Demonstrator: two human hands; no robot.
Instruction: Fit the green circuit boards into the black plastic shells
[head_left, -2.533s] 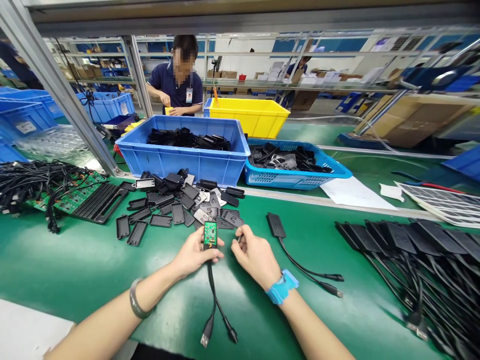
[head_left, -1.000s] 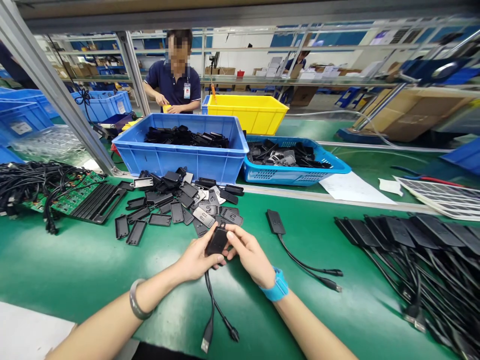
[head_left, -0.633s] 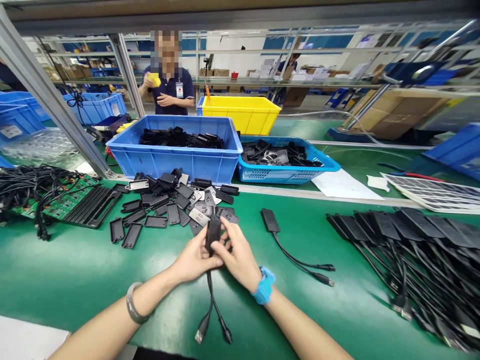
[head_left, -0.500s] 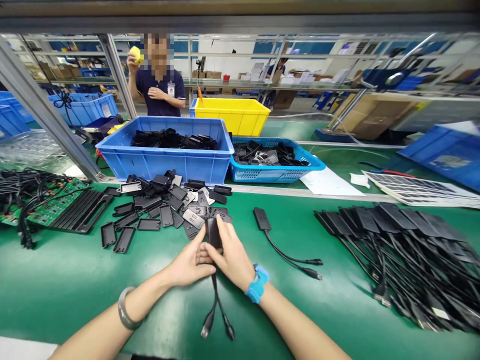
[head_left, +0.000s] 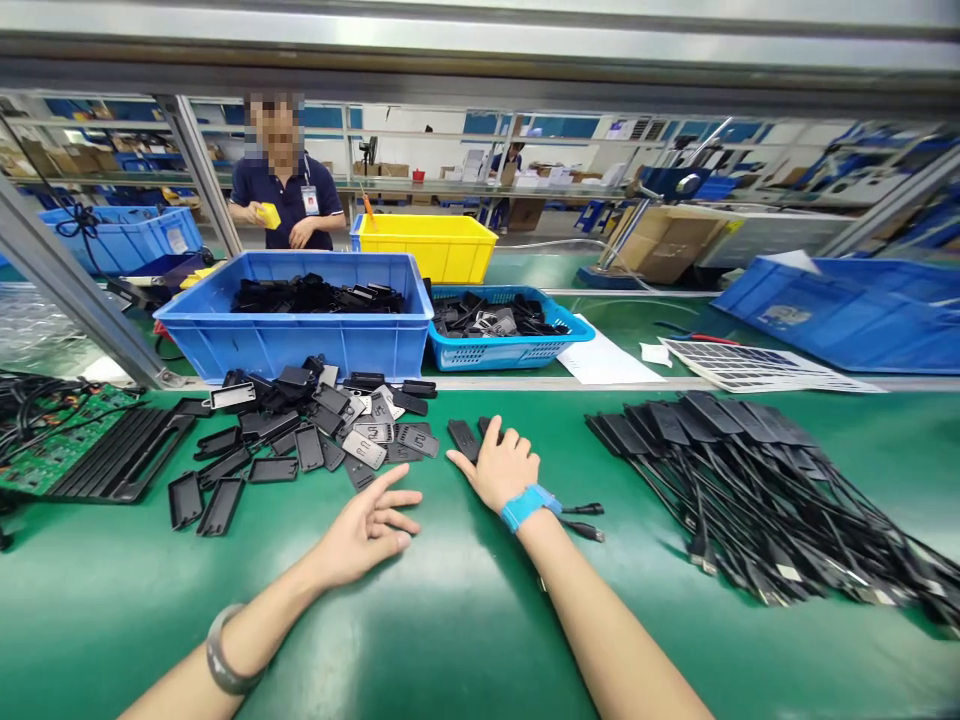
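Black plastic boxes (head_left: 462,439) — 2 of them — lie close together on the green table (head_left: 300,640), partly hidden by the right hand (head_left: 506,465), its fingers slightly bent, any grip impossible to tell. The left hand (head_left: 367,525) is empty, fingers loosely spread. The cabled boxes (head_left: 667,423) bunched at right look finished; the loose shells (head_left: 307,448) and bare circuit boards (head_left: 45,455) at left seem not yet joined.
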